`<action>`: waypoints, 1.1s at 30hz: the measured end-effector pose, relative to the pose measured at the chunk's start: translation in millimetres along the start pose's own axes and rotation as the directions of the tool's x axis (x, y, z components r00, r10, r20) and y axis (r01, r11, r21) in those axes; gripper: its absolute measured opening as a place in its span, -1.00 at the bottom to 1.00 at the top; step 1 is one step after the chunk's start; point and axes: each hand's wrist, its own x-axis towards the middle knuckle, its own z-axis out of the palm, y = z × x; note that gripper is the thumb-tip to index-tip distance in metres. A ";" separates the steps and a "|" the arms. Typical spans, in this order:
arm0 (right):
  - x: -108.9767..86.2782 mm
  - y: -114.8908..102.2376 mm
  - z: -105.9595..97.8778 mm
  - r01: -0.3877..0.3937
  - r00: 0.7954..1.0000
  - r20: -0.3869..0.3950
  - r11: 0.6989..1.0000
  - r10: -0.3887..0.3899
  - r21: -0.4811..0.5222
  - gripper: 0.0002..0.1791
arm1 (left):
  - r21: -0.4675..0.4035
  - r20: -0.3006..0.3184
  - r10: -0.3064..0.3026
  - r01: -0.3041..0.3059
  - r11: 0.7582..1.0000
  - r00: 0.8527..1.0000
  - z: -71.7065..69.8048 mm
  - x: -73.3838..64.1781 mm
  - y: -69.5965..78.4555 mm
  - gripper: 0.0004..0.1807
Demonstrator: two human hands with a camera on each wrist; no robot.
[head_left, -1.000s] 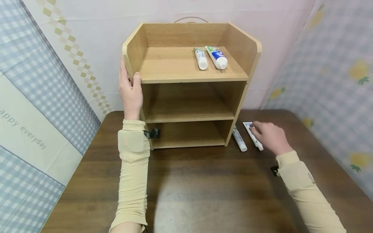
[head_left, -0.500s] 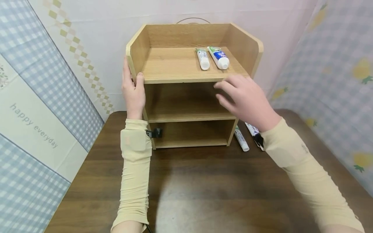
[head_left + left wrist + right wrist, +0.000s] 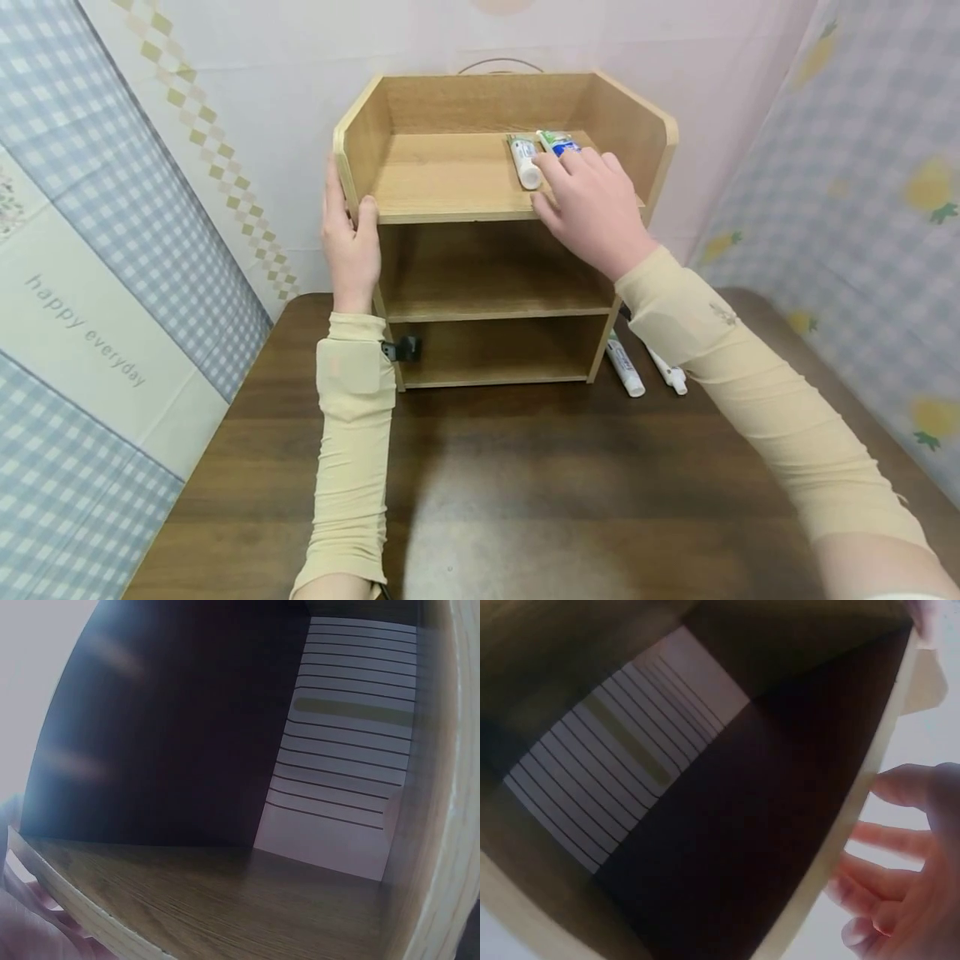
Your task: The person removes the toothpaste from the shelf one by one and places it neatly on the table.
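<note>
A small wooden shelf unit [image 3: 442,179] with three levels stands on the table. My left hand [image 3: 355,260] holds its left side panel, fingers along the outside and thumb at the front edge. Two toothpaste tubes lie on the top level, caps toward me: a white one [image 3: 524,162] and a blue, green and white one [image 3: 558,143]. Over the top level's right front reaches my right hand [image 3: 597,215], fingers loosely bent. It hides the cap end of the blue, green and white toothpaste, and its fingertips come close to the white toothpaste's cap.
Two more toothpaste tubes lie on the brown table [image 3: 487,483] right of the unit: one [image 3: 626,367] near its side, the other [image 3: 666,367] partly behind my right sleeve. Checked cloth [image 3: 67,150] hangs at the left, and pineapple-print cloth [image 3: 847,208] at the right.
My right hand has left the toothpaste tubes on the table and moved up and left to the tubes on the top level. The left hand keeps its hold on the side panel.
</note>
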 end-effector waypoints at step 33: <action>21.3 -14.5 15.2 -0.109 0.991 0.083 0.993 0.105 0.043 -0.60 | -0.027 -0.005 0.014 -0.014 1.000 1.000 -6.5 4.8 -3.2 -0.32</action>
